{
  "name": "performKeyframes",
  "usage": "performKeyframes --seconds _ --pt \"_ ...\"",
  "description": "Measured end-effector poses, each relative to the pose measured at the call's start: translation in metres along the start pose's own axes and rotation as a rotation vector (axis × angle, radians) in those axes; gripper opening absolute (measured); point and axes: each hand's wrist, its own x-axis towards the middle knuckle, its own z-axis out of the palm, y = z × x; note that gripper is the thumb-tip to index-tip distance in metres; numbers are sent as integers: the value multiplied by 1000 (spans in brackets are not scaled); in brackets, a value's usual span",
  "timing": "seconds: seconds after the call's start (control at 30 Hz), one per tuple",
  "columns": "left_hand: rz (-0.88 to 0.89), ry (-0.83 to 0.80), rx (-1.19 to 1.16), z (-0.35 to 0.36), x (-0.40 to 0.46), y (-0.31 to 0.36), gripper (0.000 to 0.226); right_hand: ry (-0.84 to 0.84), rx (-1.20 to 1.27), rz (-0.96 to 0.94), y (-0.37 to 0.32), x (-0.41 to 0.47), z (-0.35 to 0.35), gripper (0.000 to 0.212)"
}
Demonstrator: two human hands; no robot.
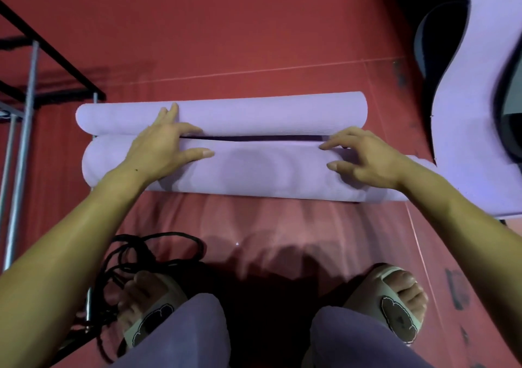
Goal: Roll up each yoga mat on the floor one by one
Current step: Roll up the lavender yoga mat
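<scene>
So, pressing flat left hand [161, 147] and right hand [364, 156] on near rolled lilac foam mat [254, 172]; far roll [240, 113] done, probably another unrolled [466, 130].

Near roll [254, 172]: on the floor [226, 28] before my feet, under both my hands.
Far roll [226, 116]: just behind, touching it.
Rack [25, 91]: left.
Cord [135, 257]: by my left foot.
Loose mat [463, 141]: right.
</scene>
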Motion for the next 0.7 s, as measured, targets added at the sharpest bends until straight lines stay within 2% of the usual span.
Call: performKeyframes --seconds 0.1,0.2,0.33,0.47,0.57,0.7 --pt "43 48 47 2 2 8 61 -19 -56 15 -3 6 1 55" --pt "51 109 83 6 1 11 46 -23 -99 19 -7 8 4 48" --pt "53 197 104 8 -3 12 38 17 -128 19 -11 9 16 39" --pt "81 167 157 8 -7 14 38 7 -107 41 -6 14 15 42" --pt "89 89 162 4 -6 13 49 12 -144 35 -8 13 14 49" --pt "106 -51 282 1 -6 13 102 37 -243 67 -14 13 22 62"
